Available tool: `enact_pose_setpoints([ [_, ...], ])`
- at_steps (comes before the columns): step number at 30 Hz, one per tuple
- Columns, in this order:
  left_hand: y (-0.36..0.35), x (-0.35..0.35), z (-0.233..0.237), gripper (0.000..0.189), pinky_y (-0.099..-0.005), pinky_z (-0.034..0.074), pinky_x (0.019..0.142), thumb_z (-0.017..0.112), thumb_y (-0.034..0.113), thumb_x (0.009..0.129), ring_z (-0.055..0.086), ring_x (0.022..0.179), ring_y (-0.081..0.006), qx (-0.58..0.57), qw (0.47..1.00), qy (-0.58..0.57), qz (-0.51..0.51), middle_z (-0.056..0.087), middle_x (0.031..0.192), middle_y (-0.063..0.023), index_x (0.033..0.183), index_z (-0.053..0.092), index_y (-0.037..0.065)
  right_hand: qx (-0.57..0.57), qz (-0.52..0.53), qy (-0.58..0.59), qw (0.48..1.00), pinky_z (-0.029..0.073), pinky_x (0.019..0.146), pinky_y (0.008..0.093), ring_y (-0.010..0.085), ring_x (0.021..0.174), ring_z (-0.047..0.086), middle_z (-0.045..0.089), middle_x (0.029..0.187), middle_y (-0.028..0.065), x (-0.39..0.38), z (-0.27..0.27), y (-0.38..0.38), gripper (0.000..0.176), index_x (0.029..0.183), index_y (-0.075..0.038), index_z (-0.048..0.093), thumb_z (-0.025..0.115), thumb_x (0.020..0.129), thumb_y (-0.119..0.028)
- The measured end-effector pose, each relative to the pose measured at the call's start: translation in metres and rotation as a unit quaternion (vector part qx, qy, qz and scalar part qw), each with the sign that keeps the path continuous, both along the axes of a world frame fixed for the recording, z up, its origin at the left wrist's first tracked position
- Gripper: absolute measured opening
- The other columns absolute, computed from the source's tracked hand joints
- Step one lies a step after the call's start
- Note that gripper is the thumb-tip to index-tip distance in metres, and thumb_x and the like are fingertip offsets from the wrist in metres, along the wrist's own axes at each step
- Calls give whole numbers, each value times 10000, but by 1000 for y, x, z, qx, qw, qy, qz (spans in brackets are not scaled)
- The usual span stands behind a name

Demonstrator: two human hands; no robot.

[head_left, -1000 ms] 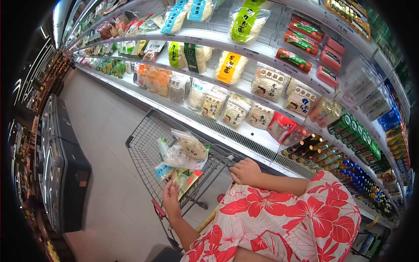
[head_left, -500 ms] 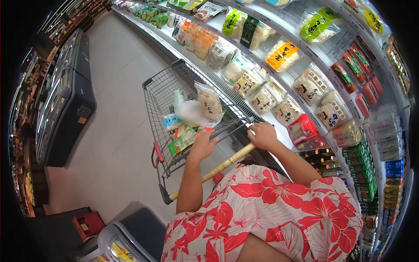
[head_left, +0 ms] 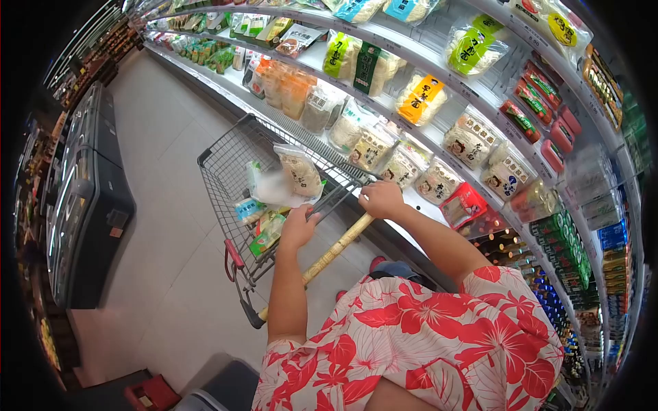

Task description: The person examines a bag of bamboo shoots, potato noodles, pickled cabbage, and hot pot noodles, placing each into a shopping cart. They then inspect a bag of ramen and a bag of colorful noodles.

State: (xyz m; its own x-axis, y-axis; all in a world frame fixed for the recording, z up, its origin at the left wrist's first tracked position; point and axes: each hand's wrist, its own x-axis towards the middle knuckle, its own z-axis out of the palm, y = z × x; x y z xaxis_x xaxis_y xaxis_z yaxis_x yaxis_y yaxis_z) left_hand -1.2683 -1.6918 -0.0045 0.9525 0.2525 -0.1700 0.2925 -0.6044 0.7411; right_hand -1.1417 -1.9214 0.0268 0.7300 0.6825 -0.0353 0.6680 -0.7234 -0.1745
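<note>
A wire shopping cart (head_left: 214, 179) stands in front of me, tilted in view beside the refrigerated shelves. My right hand (head_left: 381, 199) is closed round the right end of the cart, where the yellowish handle bar (head_left: 340, 246) meets the frame. On the cart's rear metal rail rests my left hand (head_left: 299, 227), fingers curled over it and partly hidden. Inside the basket lie a clear bag of noodles (head_left: 300, 174), a blurred white pack (head_left: 273, 188), a blue-labelled pack (head_left: 248, 210) and a green packet (head_left: 267, 235).
Shelves on the right hold noodle packs (head_left: 421, 99), a red packet (head_left: 464, 205), sausages and green cans (head_left: 563, 240). Dark freezer chests (head_left: 86, 205) line the left side. A grey tiled aisle (head_left: 161, 164) runs between. A red box (head_left: 152, 393) sits at the lower left.
The cart and both hands have shifted left in view, and the shelf goods have slid left too. The hands keep their places on the cart.
</note>
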Motion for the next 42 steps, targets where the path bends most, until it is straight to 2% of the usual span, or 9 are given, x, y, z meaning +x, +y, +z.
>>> enact_pose_setpoints([
  [4,24,13,9,395,-378,467,852,629,262,858,612,961,-315,1,1000,-8,5,635,1058,-185,1174,575,31,17,15,-12,1000,441,821,378,238,856,633,682,814,81,18,-3,25,352,777,-92,675,444,854,-346],
  [9,63,34,-4,394,-342,473,863,614,209,863,623,967,-269,-80,996,-15,25,649,1056,-171,1193,561,2,24,43,-19,999,433,801,377,222,809,628,676,785,52,39,4,54,357,753,-91,671,445,857,-347],
  [10,69,39,-3,370,-315,475,867,599,163,875,621,971,-216,-95,995,-9,30,652,1070,-147,1198,557,-10,29,50,-26,998,432,790,373,217,799,626,674,780,48,45,3,60,361,749,-93,673,444,858,-350],
  [14,80,55,13,327,-270,472,856,584,84,884,606,965,-148,-146,986,-5,78,640,1101,-111,1195,561,-13,43,81,-28,995,427,771,359,206,771,618,670,767,40,67,-4,79,368,752,-99,680,442,859,-359],
  [17,100,68,4,347,-295,463,878,571,83,887,593,979,-167,-181,980,-4,86,629,1096,-111,1205,524,-47,32,98,-5,995,417,764,362,214,778,605,661,781,57,83,-3,92,383,784,-97,685,434,865,-374],
  [27,157,116,-4,403,-253,440,835,585,110,888,554,1024,-129,-342,937,13,72,601,1121,-59,1262,488,-6,47,96,-4,994,413,757,363,210,774,605,647,775,46,129,1,131,355,806,-101,661,451,872,-379],
  [29,171,125,-12,415,-260,443,847,589,128,893,553,1023,-131,-353,932,31,69,598,1096,-55,1270,478,-3,47,92,-4,995,419,751,362,207,773,612,642,753,49,137,-2,145,321,771,-103,643,476,861,-362],
  [35,186,140,-16,364,-281,470,840,614,161,886,593,969,-161,-254,966,-13,40,622,1069,-101,1192,534,-19,95,61,-40,993,435,730,358,222,744,617,645,722,56,154,-6,171,281,714,-93,611,521,830,-333],
  [42,211,153,-14,339,-294,469,845,619,171,887,588,951,-161,-258,964,1,64,621,1061,-104,1163,554,-14,69,39,-26,997,436,768,356,223,792,621,662,768,63,163,-2,206,268,815,-92,665,528,830,-321],
])
